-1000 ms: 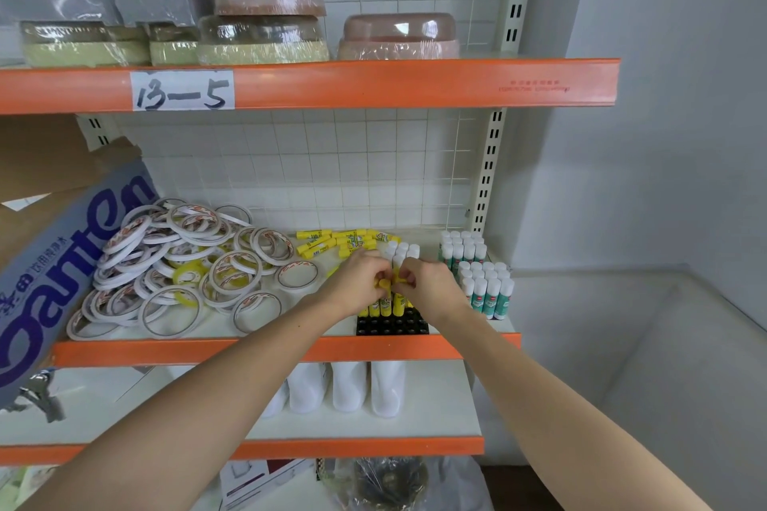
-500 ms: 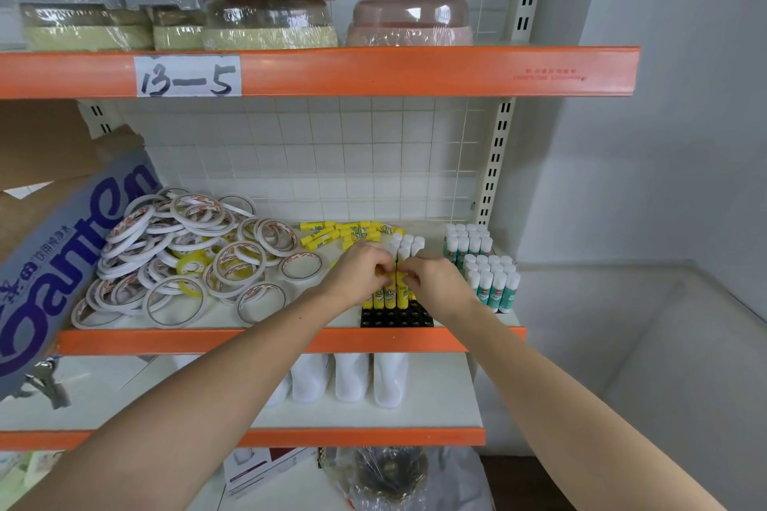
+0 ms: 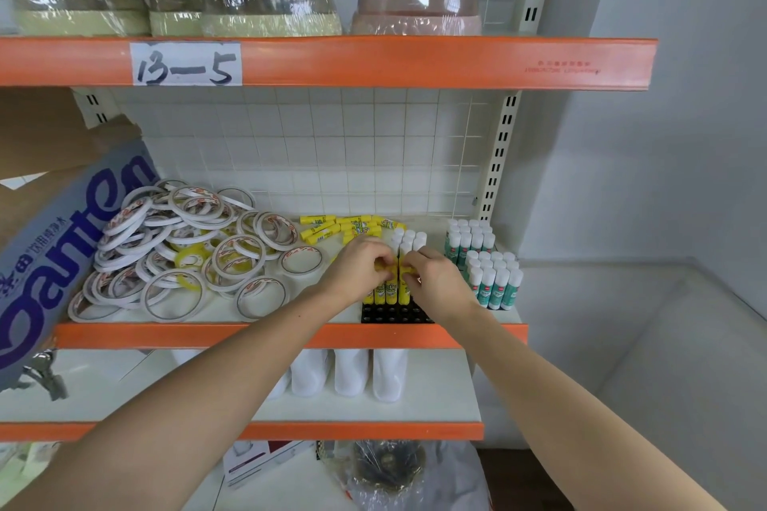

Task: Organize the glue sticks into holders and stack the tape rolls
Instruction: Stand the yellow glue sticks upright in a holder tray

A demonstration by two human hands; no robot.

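Along the orange-edged shelf [image 3: 290,334], left hand [image 3: 360,266] and right hand [image 3: 431,278] pinch yellow glue sticks [image 3: 388,290]; each should go upright, squarely into the black holder [image 3: 394,313].

We see bright, even, soft light w/ faint shadows under the orange shelves [image 3: 332,62], glare on the plastic-wrapped rolls [image 3: 415,8] up top, wide-angle bending at edges, slight softness throughout.
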